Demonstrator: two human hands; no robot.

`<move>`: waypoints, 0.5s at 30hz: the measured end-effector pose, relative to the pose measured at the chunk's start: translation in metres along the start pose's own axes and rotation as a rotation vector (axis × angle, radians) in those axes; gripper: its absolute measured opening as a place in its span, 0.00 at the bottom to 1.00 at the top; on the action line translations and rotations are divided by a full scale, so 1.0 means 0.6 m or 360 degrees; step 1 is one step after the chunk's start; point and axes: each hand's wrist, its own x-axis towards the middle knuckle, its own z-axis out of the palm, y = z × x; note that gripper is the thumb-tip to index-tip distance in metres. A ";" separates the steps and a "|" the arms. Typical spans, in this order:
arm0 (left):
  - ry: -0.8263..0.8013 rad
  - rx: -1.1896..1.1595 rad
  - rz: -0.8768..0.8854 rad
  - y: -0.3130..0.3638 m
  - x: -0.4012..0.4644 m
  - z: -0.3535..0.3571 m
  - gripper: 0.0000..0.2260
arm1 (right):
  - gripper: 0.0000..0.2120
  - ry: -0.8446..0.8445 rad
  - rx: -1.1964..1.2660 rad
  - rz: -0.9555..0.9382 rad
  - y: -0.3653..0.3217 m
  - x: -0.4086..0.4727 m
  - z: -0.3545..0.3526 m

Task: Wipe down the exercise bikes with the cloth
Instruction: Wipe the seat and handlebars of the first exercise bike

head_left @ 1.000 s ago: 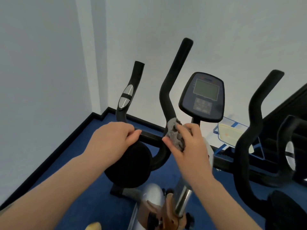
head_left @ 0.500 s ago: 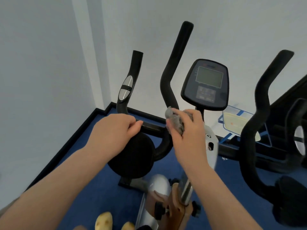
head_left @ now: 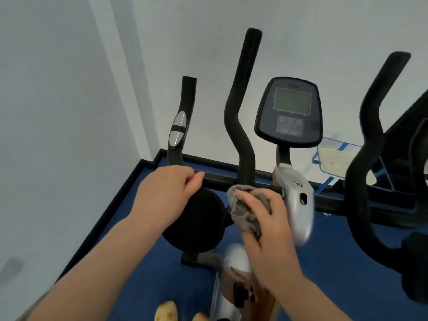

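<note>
Right hand (head_left: 266, 218) grips the grey cloth (head_left: 245, 212) against the exercise bike's handlebar (head_left: 240, 117) base, left hand (head_left: 166, 195) clasping the crossbar (head_left: 217, 177); a loose grip could let the bunched cloth slip off the curved foam.

blue carpet (head_left: 143, 269) lower frame | white walls (head_left: 53, 112) left and top | clear plastic bin (head_left: 335, 163) right, by the wall | yellow slippers (head_left: 166, 311) bottom edge

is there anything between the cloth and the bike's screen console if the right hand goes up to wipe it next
Nothing visible blocks it. The right hand grips the grey cloth at the base of the handlebar; the console stands above and to the right. The console's neck and the silver post cover run alongside that path, not across it.
</note>
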 end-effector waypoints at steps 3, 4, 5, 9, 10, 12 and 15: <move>-0.0001 -0.0014 -0.0011 0.001 0.002 -0.001 0.21 | 0.21 0.0050 -0.0024 0.0070 0.019 0.053 -0.016; -0.0009 -0.0022 -0.0017 0.001 0.003 -0.002 0.21 | 0.20 0.0131 0.0003 0.0153 0.014 0.059 -0.012; -0.0011 -0.0025 -0.0020 0.000 0.003 -0.001 0.21 | 0.20 0.0186 0.0010 0.0215 0.006 0.051 -0.001; 0.0018 -0.0015 -0.0015 0.000 0.002 0.000 0.21 | 0.15 0.0063 0.0031 0.0090 -0.003 0.013 0.009; 0.0012 -0.0008 -0.0004 0.000 0.002 0.000 0.21 | 0.11 0.0069 0.0103 0.0119 -0.001 0.027 0.000; -0.0010 0.0011 0.0002 0.001 0.003 -0.002 0.21 | 0.04 0.0178 0.0289 0.0228 -0.008 0.066 -0.019; -0.0018 0.0002 -0.0038 0.000 0.003 -0.003 0.22 | 0.10 0.0286 0.0529 0.0344 -0.022 0.079 -0.011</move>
